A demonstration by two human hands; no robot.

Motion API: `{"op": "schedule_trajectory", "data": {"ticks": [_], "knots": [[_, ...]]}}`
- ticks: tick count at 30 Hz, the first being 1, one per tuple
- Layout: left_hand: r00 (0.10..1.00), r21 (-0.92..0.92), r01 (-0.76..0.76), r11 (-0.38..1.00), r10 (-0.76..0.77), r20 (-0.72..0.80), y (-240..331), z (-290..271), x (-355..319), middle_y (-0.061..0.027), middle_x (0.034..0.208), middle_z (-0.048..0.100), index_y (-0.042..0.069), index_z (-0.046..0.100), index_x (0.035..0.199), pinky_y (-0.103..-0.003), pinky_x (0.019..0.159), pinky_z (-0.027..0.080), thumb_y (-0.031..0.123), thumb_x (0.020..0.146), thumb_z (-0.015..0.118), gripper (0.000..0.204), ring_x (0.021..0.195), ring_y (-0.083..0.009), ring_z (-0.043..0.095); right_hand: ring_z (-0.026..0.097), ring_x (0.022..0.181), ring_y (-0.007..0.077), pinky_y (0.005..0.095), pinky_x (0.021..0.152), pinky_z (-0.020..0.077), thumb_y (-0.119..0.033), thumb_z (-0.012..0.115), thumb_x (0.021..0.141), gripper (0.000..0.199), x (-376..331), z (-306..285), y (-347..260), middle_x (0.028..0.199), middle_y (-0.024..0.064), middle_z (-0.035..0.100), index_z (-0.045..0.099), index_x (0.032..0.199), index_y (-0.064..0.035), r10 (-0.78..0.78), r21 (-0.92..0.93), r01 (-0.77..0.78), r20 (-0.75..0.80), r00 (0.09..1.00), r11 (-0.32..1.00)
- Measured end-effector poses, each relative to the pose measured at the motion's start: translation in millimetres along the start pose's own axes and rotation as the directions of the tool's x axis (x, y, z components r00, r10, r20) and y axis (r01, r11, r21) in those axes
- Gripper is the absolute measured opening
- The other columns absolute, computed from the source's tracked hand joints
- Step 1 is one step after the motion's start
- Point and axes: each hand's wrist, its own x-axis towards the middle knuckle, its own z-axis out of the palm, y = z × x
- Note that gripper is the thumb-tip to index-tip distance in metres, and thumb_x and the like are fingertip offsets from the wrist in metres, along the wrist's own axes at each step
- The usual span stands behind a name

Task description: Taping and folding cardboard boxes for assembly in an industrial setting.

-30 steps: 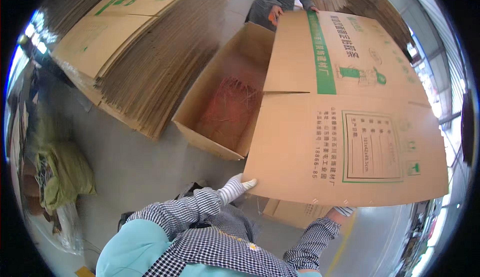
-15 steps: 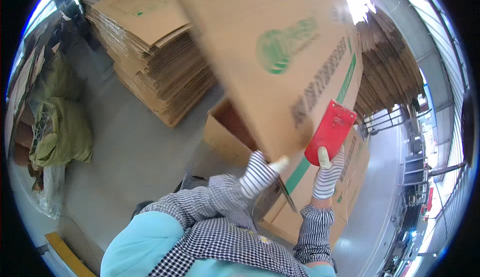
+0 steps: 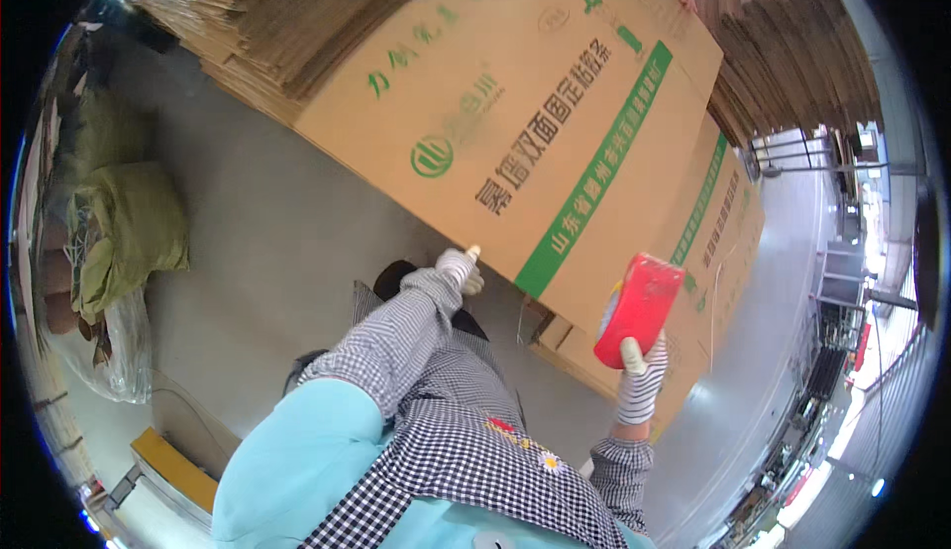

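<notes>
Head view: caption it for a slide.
Left hand at the near edge of a flat carton, right hand gripping a red tool, another person's hand beyond.

The view comes from the wearer's head, through the left one of two side-by-side fisheye cameras, and looks steeply down and forward. The checked apron [image 3: 466, 480] and turquoise sleeve [image 3: 297, 460] sit nearest the lens, seen from above along the lower edge. The left forearm [image 3: 391, 321] reaches up toward the centre; the right forearm [image 3: 616, 470] enters at lower right. A cardboard sheet [image 3: 535, 123] recedes from mid-frame toward the top edge, with the grey floor [image 3: 267, 252] below it at left. Farther off, a cardboard stack [image 3: 792, 44] stands at upper right. Straight edges bow toward the round rim, and the corners are black.
</notes>
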Motion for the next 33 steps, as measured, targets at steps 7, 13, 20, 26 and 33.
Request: {"op": "schedule_trajectory", "data": {"ticks": [7, 13, 20, 26, 33], "knots": [[0.98, -0.052, -0.15, 0.987, 0.142, -0.142, -45.8, 203.9, 156.7, -0.0183, 0.092, 0.072, 0.0, 0.064, 0.102, -0.04, 0.057, 0.058, 0.032, 0.097, 0.054, 0.034, 0.072, -0.0299, 0.071, 0.059, 0.098, 0.0175, 0.0333, 0.088, 0.0493, -0.028, 0.08, 0.078, 0.059, 30.5, -241.8, 203.6, 0.108, 0.0079, 0.063, 0.052, 0.123, -0.0019, 0.213, -0.396, -0.118, 0.207, 0.955, 0.911], [0.85, -0.524, -0.407, 0.748, 0.521, 0.083, -82.3, 201.9, 183.7, -0.0242, 0.132, 0.055, -0.007, 0.046, 0.133, -0.045, 0.1, 0.048, 0.04, 0.098, 0.051, 0.058, 0.122, -0.0364, 0.054, 0.059, 0.098, 0.0165, 0.0321, 0.088, 0.0493, -0.031, 0.083, 0.075, 0.064, 4.8, -240.8, 285.1, 0.109, 0.0079, 0.062, 0.051, 0.124, -0.0036, 0.315, -0.36, -0.195, 0.316, 0.895, 0.912], [0.375, -0.405, -0.285, 0.869, 0.49, 0.787, -144.0, 224.0, 118.3, -0.0199, 0.145, 0.044, -0.006, 0.038, 0.142, -0.042, 0.111, 0.033, 0.067, 0.093, 0.038, 0.088, 0.133, -0.0292, 0.044, 0.052, 0.113, 0.0277, 0.0395, 0.098, 0.0423, -0.043, 0.082, 0.072, 0.067, 26.4, -191.5, 296.4, 0.119, 0.0128, 0.055, 0.055, 0.118, -0.0036, 0.047, -0.394, 0.215, 0.56, 0.827, 0.893], [0.467, -0.309, -0.445, 0.841, 0.512, 0.721, -106.8, 187.6, 44.8, -0.0175, 0.134, 0.056, -0.004, 0.05, 0.135, -0.038, 0.107, 0.039, 0.041, 0.097, 0.052, 0.059, 0.124, -0.0231, 0.053, 0.052, 0.11, 0.0292, 0.0408, 0.097, 0.0418, -0.048, 0.078, 0.073, 0.068, 51.0, -137.7, 308.7, 0.117, 0.0136, 0.056, 0.055, 0.117, -0.0025, 0.077, -0.429, 0.288, 0.657, 0.75, 0.856], [0.785, 0.051, -0.618, 0.785, 0.611, 0.102, -77.4, 109.4, 69.1, -0.0097, 0.097, 0.071, -0.002, 0.069, 0.107, -0.031, 0.081, 0.053, 0.022, 0.091, 0.065, 0.029, 0.086, -0.0163, 0.066, 0.066, 0.068, 0.026, 0.0355, 0.066, 0.0529, -0.046, 0.08, 0.068, 0.058, 75.1, -43.1, 329.4, 0.074, 0.0157, 0.067, 0.062, 0.093, 0.0023, 0.212, -0.516, 0.1, 0.512, 0.833, 0.851]]}}
